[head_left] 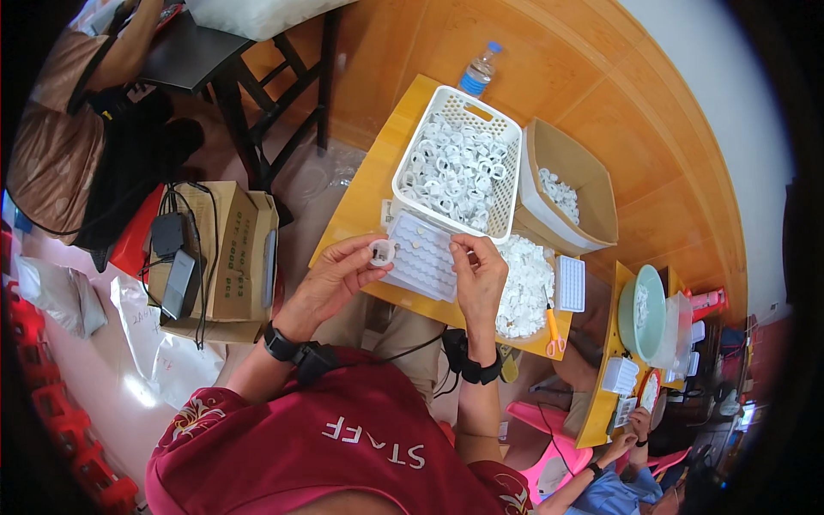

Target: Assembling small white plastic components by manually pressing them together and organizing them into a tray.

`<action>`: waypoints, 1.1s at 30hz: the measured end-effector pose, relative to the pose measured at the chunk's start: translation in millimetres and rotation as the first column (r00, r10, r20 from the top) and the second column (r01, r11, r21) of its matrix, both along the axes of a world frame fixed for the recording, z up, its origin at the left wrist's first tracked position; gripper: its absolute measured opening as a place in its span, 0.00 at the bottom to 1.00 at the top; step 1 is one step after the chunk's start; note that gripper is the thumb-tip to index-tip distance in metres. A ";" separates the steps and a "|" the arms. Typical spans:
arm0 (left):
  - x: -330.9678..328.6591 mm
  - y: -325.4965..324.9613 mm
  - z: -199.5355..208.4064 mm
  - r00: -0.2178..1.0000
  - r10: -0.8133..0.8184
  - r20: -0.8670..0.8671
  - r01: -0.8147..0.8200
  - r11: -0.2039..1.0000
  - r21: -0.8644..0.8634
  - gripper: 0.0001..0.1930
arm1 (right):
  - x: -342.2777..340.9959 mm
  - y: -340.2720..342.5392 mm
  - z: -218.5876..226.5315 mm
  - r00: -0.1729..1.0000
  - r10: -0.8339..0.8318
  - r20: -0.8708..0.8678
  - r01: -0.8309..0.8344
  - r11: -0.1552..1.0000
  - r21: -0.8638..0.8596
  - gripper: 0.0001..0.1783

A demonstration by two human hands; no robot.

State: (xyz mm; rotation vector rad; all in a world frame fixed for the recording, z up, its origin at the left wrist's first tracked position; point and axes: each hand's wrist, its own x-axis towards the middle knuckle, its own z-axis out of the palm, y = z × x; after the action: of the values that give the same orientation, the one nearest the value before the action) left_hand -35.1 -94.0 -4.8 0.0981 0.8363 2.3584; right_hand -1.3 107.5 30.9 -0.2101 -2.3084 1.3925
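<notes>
I take the white basket (512, 176) as my landmark on the yellow table (365, 202). Behind it I see a bottle (476, 77) with a blue cap. Far to its left there is a carton (240, 283) with black cables upon it, and a person in a brown top (51, 163) beside a dark table (193, 60). Well to its lower right, a co-worker in blue (609, 496) is at another table. On the near right of the basket, a heap of white pieces (524, 287) lies close beside the right hand (482, 275), with orange-handled scissors (553, 330) at its edge and a second tray (571, 283) next to it. The basket is full of white ring-shaped pieces; the cardboard box (579, 163) at its right holds more white pieces, and the green bowl (654, 296), farther right, holds some also. Just in front of the basket is the compartment tray (421, 262), with few yellowish bits. There the left hand (339, 275) grips a small round piece (382, 251) between thumb and fingers. The right hand has its fingertips brought together over the tray's right edge; whether they hold something, I cannot tell.
</notes>
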 end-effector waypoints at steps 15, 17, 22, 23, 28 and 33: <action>-0.4 2.1 -4.3 0.999 -0.003 0.048 0.002 1.000 0.029 0.16 | -17.2 -30.5 -23.1 1.000 0.000 0.019 -0.010 0.858 0.513 0.03; 0.9 3.6 -6.1 0.999 -0.008 0.050 0.007 1.000 0.022 0.16 | -17.3 -31.2 -23.1 1.000 0.004 0.015 -0.012 0.861 0.509 0.03; 4.2 5.7 -1.4 0.998 -0.044 0.041 0.043 0.999 0.022 0.17 | -18.5 -26.5 -27.8 0.987 0.120 -0.102 -0.052 0.858 0.511 0.03; 5.0 6.3 -0.1 0.998 -0.056 0.040 0.055 0.998 0.028 0.17 | -15.9 -25.5 -25.2 0.988 0.119 -0.102 -0.050 0.858 0.511 0.03; 7.4 9.7 6.6 0.997 -0.063 0.049 0.064 0.998 -0.018 0.17 | 8.6 -26.4 7.0 0.995 0.083 -0.061 -0.074 0.988 0.135 0.05; 10.1 15.3 4.8 0.994 -0.090 0.063 0.093 0.995 -0.042 0.16 | 26.1 -42.0 11.7 0.973 0.139 -0.183 -0.111 0.982 0.154 0.09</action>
State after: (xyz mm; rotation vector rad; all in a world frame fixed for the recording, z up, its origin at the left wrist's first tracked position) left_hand -25.0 -78.6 0.0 0.0448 0.8373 2.2442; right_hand 24.9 65.5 42.6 0.1124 -2.2792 1.2384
